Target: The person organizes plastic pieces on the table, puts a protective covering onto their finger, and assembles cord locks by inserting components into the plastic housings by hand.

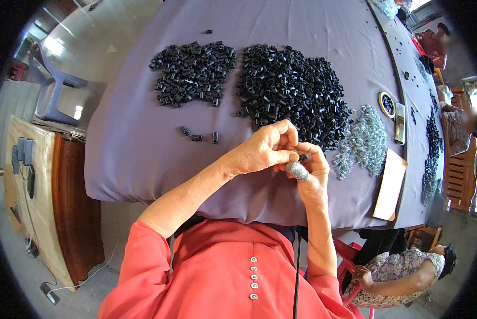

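Over the front of the cloth-covered table, my left hand [270, 144] and my right hand [314, 170] meet. A small black tubular piece [303, 157] is pinched in my right hand. A silvery-grey wrapping [297, 171] covers what looks like the tip of my right thumb. My left thumb and fingers are pinched together against the piece; whether they hold anything else is hidden. Just beyond my hands lies a large heap of black tubular pieces [291, 90]. To its right is a pile of small clear, silvery pieces [363, 141].
A smaller spread of black pieces [193, 74] lies to the left, with a few loose pieces [196, 137] nearer. At the right are a tape roll [387, 105], a long narrow box [399, 123] and a pale board [391, 184]. A seated person [403, 276] is close by my right.
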A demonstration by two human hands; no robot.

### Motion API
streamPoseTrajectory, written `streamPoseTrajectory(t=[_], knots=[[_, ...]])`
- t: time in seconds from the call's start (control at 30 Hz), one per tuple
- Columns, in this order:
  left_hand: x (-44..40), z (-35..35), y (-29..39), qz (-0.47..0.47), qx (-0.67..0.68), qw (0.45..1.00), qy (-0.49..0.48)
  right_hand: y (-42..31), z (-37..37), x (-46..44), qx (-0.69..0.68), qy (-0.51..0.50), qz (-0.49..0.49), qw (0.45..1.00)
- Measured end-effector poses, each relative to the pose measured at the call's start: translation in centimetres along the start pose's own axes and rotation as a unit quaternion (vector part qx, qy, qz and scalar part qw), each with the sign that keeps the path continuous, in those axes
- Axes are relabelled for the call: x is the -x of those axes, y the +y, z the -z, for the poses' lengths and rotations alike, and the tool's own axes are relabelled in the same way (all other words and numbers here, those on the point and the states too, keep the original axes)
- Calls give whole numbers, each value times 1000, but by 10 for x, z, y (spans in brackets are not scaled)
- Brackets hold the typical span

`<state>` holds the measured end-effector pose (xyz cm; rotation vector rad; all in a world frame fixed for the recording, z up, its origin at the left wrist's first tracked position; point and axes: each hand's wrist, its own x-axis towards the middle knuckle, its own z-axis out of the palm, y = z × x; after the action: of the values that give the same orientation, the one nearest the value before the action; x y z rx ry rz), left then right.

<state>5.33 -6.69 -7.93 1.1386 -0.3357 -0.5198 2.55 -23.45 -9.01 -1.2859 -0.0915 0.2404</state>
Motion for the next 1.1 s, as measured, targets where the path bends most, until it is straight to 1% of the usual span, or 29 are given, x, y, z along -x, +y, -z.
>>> streamPoseTrajectory(t=[0.07, 0.17, 0.2, 0.3, 0.33, 0.37, 0.4, 0.43, 0.47, 0.5, 0.53, 0.57, 0.63, 0.67, 0.7, 0.73, 0.77, 0.8, 0.83, 0.9, 0.97, 1.0, 1.03, 1.07, 1.1], knots=[[0, 0, -1, 6, 1, 1000, 4, 5, 5, 3, 42, -5, 8, 999], [-2, 4, -5, 25, -15, 1000, 11, 10, 5, 4, 116, 25, 19, 993], [-2, 4, -4, 31, -23, 999, 18, 8, 2, 5, 117, 23, 24, 993], [-4, 6, -8, 18, -30, 998, 48, 4, 1, 2, 9, 45, -41, 998], [-4, 5, -7, 12, -23, 998, 62, 1, -3, 2, -111, 44, -86, 989], [-4, 4, -7, 6, -16, 997, 75, 4, 0, 1, -238, 44, -108, 964], [-4, 3, -6, 2, -35, 996, 84, 2, 4, 0, -290, 50, -121, 948], [-4, 0, -9, -26, -64, 994, 88, -1, 6, -1, -341, 56, -134, 929], [-5, -4, -15, -52, -92, 990, 93, -3, 4, -3, -332, 84, -111, 933], [-4, -8, -20, -77, -119, 985, 98, -4, 5, -5, -321, 88, -91, 939], [-3, -10, -17, -101, -185, 972, 106, -8, 4, -6, -303, 83, -76, 946], [-2, -11, -13, -87, -190, 971, 113, -11, 2, -6, -286, 78, -61, 953], [1, -14, -5, -58, -198, 970, 129, -13, 5, -2, -169, 93, -23, 981], [1, -12, -4, -77, -203, 966, 138, -14, 6, 0, -109, 99, -6, 989], [-1, -11, -8, -87, -178, 968, 155, -18, 4, 6, 28, 82, -3, 996], [-3, -9, -11, -95, -160, 970, 155, -25, 2, 14, 164, 62, 0, 985], [-4, -8, -13, -104, -141, 972, 156, -31, 0, 22, 297, 41, 5, 954], [-3, -9, -13, -100, -154, 971, 153, -33, -3, 28, 388, -9, 33, 921], [-2, -9, -13, -96, -167, 970, 149, -30, -5, 34, 422, -41, 75, 902], [-1, -11, -11, -93, -191, 967, 142, -22, -9, 45, 502, -46, 130, 854], [1, -14, -9, -92, -213, 964, 131, -14, -9, 52, 532, -53, 151, 831], [-1, -14, -12, -113, -216, 961, 135, -12, -9, 55, 535, -53, 155, 829], [0, -13, -12, -115, -255, 950, 137, -12, -10, 56, 539, -51, 160, 826], [0, -13, -11, -115, -260, 948, 142, -13, -11, 56, 541, -54, 170, 822], [1, -12, -10, -117, -265, 945, 149, -14, -10, 56, 561, -60, 171, 808]])
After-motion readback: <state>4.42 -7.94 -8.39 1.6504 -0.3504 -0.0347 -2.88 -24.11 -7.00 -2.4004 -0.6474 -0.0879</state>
